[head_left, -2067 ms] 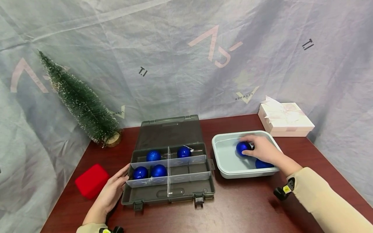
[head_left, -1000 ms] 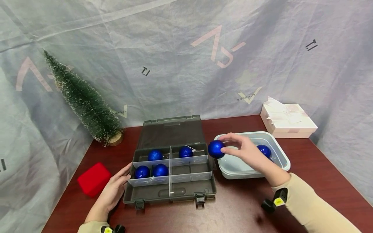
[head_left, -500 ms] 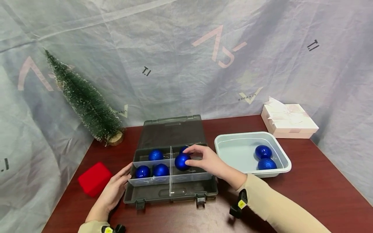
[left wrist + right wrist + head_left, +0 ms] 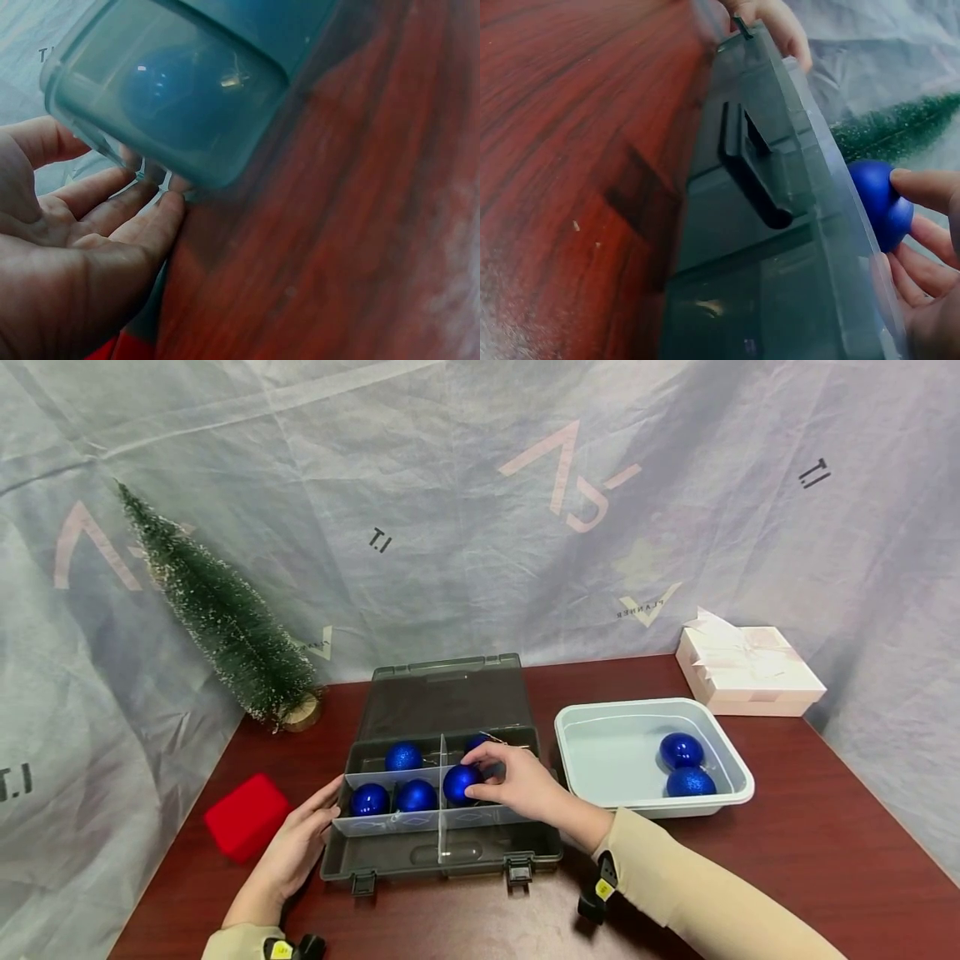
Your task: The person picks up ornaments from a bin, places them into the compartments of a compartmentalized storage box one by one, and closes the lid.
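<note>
Round blue balls [image 4: 416, 795]: 7 | smoky plastic divided case [image 4: 382, 853]: 1 | pale-grey rectangular plastic tub [image 4: 607, 760]: 1 | red block [image 4: 247, 818]: 1 | frosted green conical tree [image 4: 221, 617]: 1 | pale-pink ribboned box [image 4: 753, 677]: 1

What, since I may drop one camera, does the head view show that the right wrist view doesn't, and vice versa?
Only the head view: pale tub, glossy blue bauble and glittery blue bauble inside it, red box, ribboned gift box, and three blue baubles in the left half of the organizer case.
Only the right wrist view: the palm side of the right hand, and a front latch close up from the side.
Both: the case, the matte blue bauble in the right hand's fingers, the left hand, the artificial Christmas tree, the tabletop and the backdrop.
</note>
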Action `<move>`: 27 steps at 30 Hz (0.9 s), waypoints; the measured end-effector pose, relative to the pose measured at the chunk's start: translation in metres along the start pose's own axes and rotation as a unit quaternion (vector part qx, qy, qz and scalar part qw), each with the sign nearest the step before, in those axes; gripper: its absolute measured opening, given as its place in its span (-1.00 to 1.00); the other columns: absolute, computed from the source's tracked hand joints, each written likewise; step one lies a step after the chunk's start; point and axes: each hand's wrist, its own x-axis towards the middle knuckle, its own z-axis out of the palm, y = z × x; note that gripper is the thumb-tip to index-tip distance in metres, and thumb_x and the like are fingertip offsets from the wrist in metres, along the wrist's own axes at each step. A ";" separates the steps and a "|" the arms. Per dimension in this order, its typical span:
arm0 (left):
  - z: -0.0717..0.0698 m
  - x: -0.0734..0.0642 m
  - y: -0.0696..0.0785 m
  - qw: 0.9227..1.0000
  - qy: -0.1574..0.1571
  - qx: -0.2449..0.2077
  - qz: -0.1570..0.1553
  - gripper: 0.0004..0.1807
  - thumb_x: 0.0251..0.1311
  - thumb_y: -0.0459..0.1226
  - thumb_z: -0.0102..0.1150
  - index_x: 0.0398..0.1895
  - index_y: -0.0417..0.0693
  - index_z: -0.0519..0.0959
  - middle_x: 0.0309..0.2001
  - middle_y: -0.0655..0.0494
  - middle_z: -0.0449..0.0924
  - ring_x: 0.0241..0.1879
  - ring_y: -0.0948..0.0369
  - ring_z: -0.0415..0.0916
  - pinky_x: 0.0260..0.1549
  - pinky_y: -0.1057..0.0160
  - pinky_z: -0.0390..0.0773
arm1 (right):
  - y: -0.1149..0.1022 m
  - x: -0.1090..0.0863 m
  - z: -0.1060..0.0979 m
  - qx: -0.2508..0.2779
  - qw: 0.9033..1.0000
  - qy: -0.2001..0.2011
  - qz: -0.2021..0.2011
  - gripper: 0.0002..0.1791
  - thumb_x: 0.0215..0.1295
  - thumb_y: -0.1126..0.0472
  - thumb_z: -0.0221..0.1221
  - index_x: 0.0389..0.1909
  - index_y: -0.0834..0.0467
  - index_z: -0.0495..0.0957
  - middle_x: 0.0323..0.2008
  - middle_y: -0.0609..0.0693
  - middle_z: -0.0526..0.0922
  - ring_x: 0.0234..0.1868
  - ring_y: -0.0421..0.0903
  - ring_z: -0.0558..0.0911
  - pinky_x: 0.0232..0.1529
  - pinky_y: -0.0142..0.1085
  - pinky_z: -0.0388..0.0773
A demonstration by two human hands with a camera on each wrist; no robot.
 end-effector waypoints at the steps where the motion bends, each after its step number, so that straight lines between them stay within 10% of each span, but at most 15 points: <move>1: 0.000 0.000 0.000 1.000 -0.001 0.001 0.001 -0.32 0.55 -0.32 -0.11 0.63 -0.24 -0.02 0.61 -0.17 -0.16 0.43 0.27 0.08 0.15 0.49 0.30 | 0.001 0.000 0.001 -0.011 1.000 0.003 -0.006 -0.68 0.20 0.26 0.46 -0.02 0.12 0.69 -0.04 -0.02 0.70 -0.04 -0.06 0.66 -0.12 -0.30 0.65; 8: 0.000 0.003 -0.001 1.000 0.003 0.004 -0.009 -0.31 0.54 -0.31 -0.11 0.64 -0.21 -0.02 0.62 -0.12 -0.15 0.49 0.20 -0.02 0.32 0.30 0.15 | 0.005 -0.002 0.002 -0.078 0.996 0.021 -0.035 -0.78 0.16 0.35 0.46 -0.15 0.14 0.76 -0.09 -0.04 0.71 -0.01 -0.05 0.66 -0.10 -0.35 0.64; 14: 0.000 0.003 0.000 1.000 -0.001 -0.011 -0.013 -0.31 0.54 -0.32 -0.12 0.64 -0.24 -0.05 0.62 -0.15 -0.20 0.56 -0.09 -0.28 0.46 -0.19 -0.21 | -0.003 -0.005 -0.007 -0.029 0.999 -0.005 -0.030 -0.79 0.25 0.35 0.39 -0.10 0.23 0.74 -0.15 0.05 0.74 -0.10 -0.06 0.68 -0.08 -0.32 0.65; 21: -0.003 -0.003 0.001 1.000 0.007 0.004 -0.021 -0.30 0.54 -0.29 -0.09 0.64 -0.20 -0.03 0.62 -0.11 -0.18 0.55 -0.02 -0.22 0.13 0.50 0.26 | -0.024 -0.018 -0.044 0.047 0.998 -0.007 -0.029 -0.78 0.43 0.27 0.25 0.02 0.20 0.69 -0.01 0.11 0.71 -0.04 -0.08 0.70 0.00 -0.24 0.63; 27: -0.002 -0.001 0.000 1.000 -0.003 0.004 -0.013 -0.31 0.55 -0.29 -0.08 0.64 -0.22 -0.02 0.61 -0.13 -0.17 0.45 0.31 0.04 0.13 0.51 0.30 | -0.023 -0.041 -0.104 -0.019 0.999 0.023 -0.026 -0.72 0.50 0.19 0.19 0.14 0.13 0.63 0.06 0.03 0.68 0.05 -0.01 0.67 0.03 -0.23 0.61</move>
